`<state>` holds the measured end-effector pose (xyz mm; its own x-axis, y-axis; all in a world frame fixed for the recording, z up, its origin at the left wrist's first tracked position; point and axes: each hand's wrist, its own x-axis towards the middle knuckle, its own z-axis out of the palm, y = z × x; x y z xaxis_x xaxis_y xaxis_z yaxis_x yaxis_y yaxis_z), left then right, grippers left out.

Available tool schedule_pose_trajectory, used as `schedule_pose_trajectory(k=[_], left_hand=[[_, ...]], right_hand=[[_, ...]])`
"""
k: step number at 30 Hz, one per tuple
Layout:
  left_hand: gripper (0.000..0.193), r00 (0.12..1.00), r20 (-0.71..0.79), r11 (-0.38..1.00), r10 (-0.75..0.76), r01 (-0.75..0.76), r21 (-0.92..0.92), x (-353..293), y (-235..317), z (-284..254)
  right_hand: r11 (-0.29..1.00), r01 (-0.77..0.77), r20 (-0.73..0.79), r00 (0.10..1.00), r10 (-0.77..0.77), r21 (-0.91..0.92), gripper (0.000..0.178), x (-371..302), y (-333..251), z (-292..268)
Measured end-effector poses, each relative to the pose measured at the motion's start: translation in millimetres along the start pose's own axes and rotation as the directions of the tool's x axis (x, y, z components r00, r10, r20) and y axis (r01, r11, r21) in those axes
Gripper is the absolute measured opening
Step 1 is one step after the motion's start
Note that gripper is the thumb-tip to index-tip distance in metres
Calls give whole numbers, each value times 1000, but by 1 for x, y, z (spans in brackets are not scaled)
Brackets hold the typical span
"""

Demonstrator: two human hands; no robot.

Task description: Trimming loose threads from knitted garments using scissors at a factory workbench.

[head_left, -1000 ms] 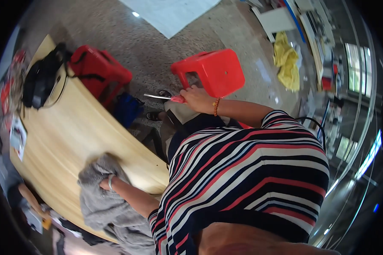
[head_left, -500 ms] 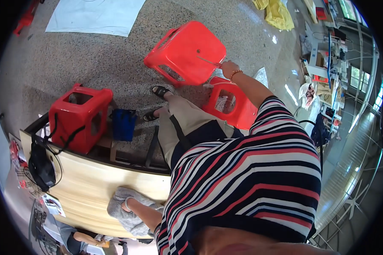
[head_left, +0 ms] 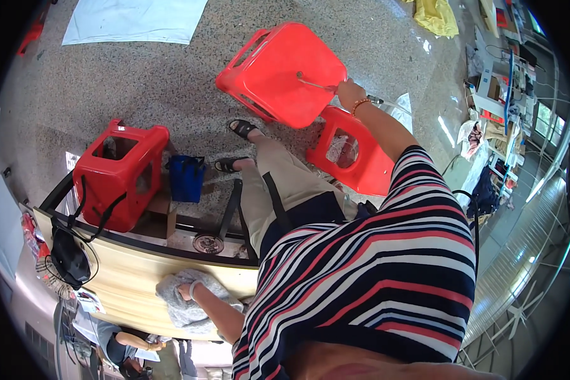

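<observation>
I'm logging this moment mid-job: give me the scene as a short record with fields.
Left hand: on the grey cloth; grip unclear
Right hand: closed on a thin tool
Tool shaft: overlaps a red stool in view; contact cannot be told
Other red stools: one near the legs, one beside the table
Table top: pale, wood-look; black bag toward the left end
Floor: blue bag, white sheet

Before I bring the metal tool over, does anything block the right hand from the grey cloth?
Nothing visible seems to block the right hand from the grey cloth, though the left hand covers part of it.
</observation>
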<state>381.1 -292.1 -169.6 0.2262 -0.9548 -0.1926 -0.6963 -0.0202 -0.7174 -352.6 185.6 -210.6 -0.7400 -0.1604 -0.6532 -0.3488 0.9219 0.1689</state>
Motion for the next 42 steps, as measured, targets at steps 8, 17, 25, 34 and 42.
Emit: schedule_pose_trajectory(k=[8, 17, 25, 34, 42], left_hand=[[50, 550, 561, 652, 619, 39, -758, -59, 70, -93], [24, 998, 30, 998, 62, -62, 1, -33, -10, 53], [22, 907, -292, 581, 303, -419, -698, -129, 92, -93], [34, 899, -414, 337, -141, -349, -874, -192, -1, -167], [77, 963, 134, 599, -236, 253, -760, -254, -109, -8]], right_hand=[[999, -28, -34, 999, 27, -33, 25, 46, 4, 23], [930, 366, -160, 920, -358, 21, 80, 74, -65, 60], [808, 475, 95, 875, -474, -349, 49, 41, -152, -33], [-207, 794, 98, -316, -944, 572, 33, -304, -418, -230], [-581, -46, -1, -997, 78, 813, 31, -601, -450, -278]])
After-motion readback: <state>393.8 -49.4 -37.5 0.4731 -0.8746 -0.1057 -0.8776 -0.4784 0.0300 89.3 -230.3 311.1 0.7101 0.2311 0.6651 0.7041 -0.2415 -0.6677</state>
